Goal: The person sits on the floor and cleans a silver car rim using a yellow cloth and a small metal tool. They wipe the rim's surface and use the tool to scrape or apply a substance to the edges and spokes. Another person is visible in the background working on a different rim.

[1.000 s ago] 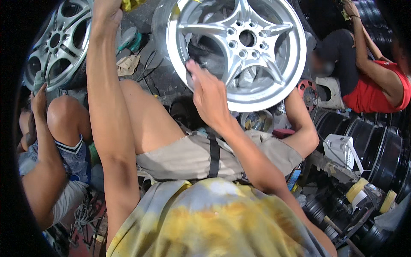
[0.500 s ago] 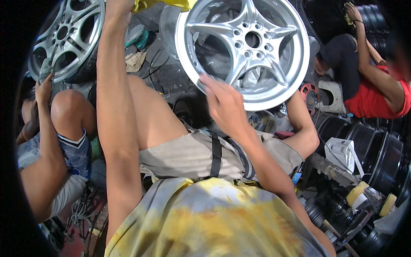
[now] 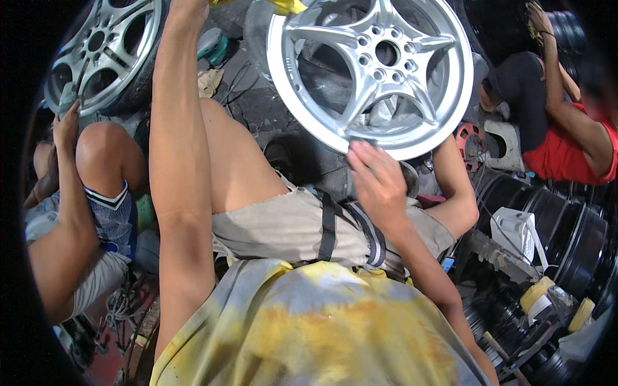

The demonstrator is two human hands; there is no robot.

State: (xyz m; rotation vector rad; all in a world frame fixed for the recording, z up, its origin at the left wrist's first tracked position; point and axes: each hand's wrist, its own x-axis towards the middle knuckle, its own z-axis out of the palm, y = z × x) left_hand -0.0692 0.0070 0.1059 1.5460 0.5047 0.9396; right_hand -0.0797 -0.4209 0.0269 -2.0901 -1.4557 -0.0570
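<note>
A silver star-spoked wheel rim [image 3: 460, 77] leans in front of me, its face turned up toward me. My right hand [image 3: 381, 186] is at the rim's lower edge, fingers stretched out and slightly blurred, with no object visible in it. Whether the fingertips touch the metal is hard to make out. At the top edge, my left hand [image 3: 192, 6] is cut off by the picture, so its fingers are hidden. Beside it shows a yellow cloth [image 3: 286, 6]; the grip on it cannot be seen.
On the left, a co-worker's hand [image 3: 66, 125] holds a grey tool against another rim [image 3: 154, 45]. A person in a red top [image 3: 566, 151] sits at right near dark rims [image 3: 547, 206]. Around me are a teal-and-grey sander [image 3: 212, 46], a red reel [image 3: 468, 138] and a white box [image 3: 513, 230].
My right hand has slid right and down along the rim's edge, from its lower left to its bottom. The left arm and the rim shift slightly in the picture.
</note>
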